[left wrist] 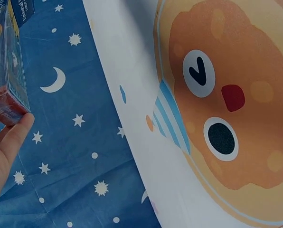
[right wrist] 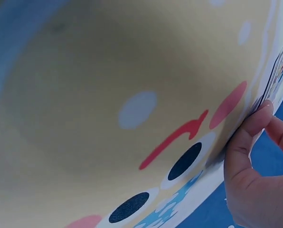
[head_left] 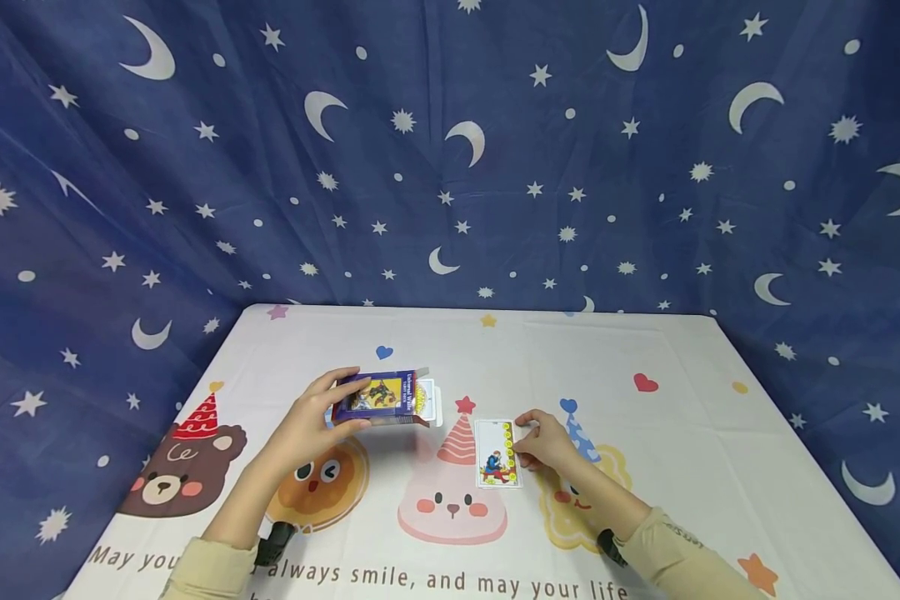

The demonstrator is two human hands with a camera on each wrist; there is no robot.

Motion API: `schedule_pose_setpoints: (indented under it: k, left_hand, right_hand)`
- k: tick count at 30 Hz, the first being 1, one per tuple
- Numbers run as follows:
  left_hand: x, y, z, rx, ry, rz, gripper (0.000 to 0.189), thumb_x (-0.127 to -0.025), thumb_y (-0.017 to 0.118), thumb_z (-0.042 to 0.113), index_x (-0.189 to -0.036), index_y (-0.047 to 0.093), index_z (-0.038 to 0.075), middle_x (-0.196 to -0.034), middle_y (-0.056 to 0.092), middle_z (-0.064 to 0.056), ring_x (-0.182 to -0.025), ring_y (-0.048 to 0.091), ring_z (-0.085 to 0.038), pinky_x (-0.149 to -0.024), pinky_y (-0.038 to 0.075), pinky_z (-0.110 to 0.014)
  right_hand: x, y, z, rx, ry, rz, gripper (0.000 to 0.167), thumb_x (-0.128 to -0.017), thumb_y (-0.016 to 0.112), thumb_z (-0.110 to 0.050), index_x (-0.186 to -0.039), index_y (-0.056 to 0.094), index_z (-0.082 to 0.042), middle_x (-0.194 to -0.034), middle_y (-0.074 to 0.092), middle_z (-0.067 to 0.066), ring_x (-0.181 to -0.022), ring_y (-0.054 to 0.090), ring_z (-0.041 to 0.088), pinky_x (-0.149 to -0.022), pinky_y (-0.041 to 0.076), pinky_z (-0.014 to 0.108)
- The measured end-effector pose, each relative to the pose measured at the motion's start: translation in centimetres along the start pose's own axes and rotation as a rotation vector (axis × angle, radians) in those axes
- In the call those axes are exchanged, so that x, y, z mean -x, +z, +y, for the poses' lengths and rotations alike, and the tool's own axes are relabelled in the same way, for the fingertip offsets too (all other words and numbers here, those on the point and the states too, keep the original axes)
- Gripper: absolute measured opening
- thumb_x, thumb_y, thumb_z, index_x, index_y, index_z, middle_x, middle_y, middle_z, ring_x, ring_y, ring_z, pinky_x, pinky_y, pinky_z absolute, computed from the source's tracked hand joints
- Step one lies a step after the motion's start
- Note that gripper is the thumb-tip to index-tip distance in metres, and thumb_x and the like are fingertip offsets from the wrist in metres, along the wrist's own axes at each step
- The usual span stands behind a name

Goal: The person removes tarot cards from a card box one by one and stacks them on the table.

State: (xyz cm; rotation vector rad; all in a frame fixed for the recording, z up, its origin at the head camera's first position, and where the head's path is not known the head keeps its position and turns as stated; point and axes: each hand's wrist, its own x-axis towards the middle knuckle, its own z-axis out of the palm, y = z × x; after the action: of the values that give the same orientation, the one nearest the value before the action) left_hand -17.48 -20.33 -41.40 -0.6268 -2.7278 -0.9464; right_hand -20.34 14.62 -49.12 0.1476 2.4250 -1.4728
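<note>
Centre of the head view: your left hand [head_left: 307, 425] grips the open card box [head_left: 378, 398] above the tablecloth [head_left: 682, 400]; your right hand [head_left: 543, 446] pinches the face-up card [head_left: 497, 454]. Tilting the box could spill cards.

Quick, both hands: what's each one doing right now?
Left hand: grips the card box.
Right hand: pinches the card lying on the table.

Card box [left wrist: 6, 71] cut by left-wrist frame edge; print unreadable.

Left hand [left wrist: 1, 152] under card box [left wrist: 6, 71], above tablecloth [left wrist: 132, 95]
</note>
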Motion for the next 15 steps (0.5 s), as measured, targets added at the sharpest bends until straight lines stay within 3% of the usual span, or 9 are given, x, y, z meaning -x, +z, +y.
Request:
schedule_pose_setpoints:
  k: [9, 15]
  left_hand:
    - [0.05, -0.07, -0.13, 0.002, 0.001, 0.0, 0.056, -0.077, 0.077, 0.023, -0.128, 0.059, 0.008, -0.139, 0.045, -0.014, -0.127, 0.044, -0.037, -0.099, 0.044, -0.053]
    - [0.03, -0.15, -0.02, 0.003, 0.0, 0.0, 0.056, -0.077, 0.077, 0.022, -0.128, 0.059, 0.007, -0.139, 0.045, -0.015, -0.127, 0.044, -0.037, -0.099, 0.045, -0.053]
  right_hand:
    - [0.05, -0.13, 0.04, 0.021, -0.034, -0.011, 0.036, -0.077, 0.067, 0.006, -0.111, 0.055, 0.003, -0.058, 0.056, 0.005, -0.044, 0.053, 0.009, -0.043, 0.047, 0.021]
    - [-0.02, -0.11, 0.04, 0.172, -0.13, -0.034, 0.043, -0.076, 0.073, 0.0, -0.115, 0.056, 0.001, -0.057, 0.049, 0.0, -0.043, 0.047, 0.009, -0.042, 0.037, 0.016]
